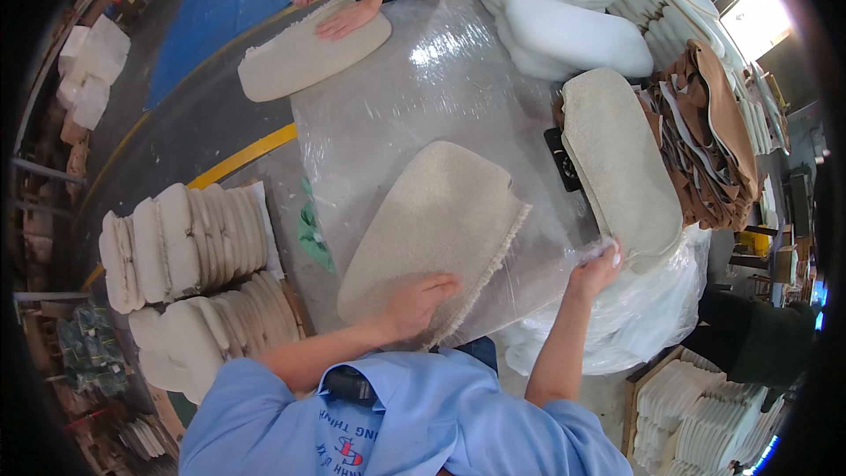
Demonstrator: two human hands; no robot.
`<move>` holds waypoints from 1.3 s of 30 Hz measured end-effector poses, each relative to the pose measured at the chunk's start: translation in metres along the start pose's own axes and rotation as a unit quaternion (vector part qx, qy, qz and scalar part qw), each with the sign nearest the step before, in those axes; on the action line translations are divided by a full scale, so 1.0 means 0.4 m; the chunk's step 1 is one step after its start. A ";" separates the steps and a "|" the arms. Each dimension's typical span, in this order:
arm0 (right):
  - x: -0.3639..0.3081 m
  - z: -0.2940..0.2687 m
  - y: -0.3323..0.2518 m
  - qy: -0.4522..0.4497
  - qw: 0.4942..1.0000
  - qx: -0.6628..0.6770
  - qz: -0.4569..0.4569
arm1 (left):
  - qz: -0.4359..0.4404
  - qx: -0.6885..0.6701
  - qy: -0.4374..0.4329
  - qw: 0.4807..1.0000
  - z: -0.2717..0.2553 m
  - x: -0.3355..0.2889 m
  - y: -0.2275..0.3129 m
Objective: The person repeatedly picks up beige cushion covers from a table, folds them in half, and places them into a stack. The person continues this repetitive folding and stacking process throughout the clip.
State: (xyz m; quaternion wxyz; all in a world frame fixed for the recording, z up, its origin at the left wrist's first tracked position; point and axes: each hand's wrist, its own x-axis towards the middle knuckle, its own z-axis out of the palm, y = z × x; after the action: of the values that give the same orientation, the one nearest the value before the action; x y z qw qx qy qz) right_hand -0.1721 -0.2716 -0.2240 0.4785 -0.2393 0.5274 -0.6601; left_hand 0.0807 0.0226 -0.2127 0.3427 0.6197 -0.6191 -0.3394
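A beige woven cushion cover [423, 211] with one frayed edge lies aslant on the plastic-covered table in front of me. Over its near end, my left hand [416, 300] has its fingers stretched out, slightly blurred; whether it presses on the fabric I cannot tell. My right hand [597, 271] is closed round a wad of white fluff [599, 249], out to the right. Just beyond that hand is a small pile of similar beige covers [621, 159], its near corner beside my fingers.
Across the table [397, 88], a co-worker's hand [348, 19] rests on another beige cover [313, 53]. White padded pieces [577, 35] and brown fabric pieces [705, 123] are piled at the right. Stacked cream cushions [198, 242] stand at the left. Clear plastic sheeting [608, 326] bunches near my right arm.
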 end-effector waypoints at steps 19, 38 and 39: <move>-0.368 0.340 0.129 -0.533 0.499 -0.580 -0.361 | -0.363 -0.498 0.538 0.576 -0.294 -0.327 -0.275; -0.607 0.086 0.135 -0.767 0.280 -0.511 -0.267 | -0.580 -0.309 0.459 0.598 -0.283 -0.069 -0.835; -0.608 0.084 0.124 -0.787 0.271 -0.498 -0.242 | -0.580 -0.310 0.445 0.608 -0.286 -0.065 -0.845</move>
State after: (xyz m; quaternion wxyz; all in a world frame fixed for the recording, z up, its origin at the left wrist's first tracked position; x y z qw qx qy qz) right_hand -0.0218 -0.0716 -0.2129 0.2655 -0.9506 0.0373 0.1565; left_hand 0.3578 0.0486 -0.4372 0.4789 0.7809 0.2404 -0.3211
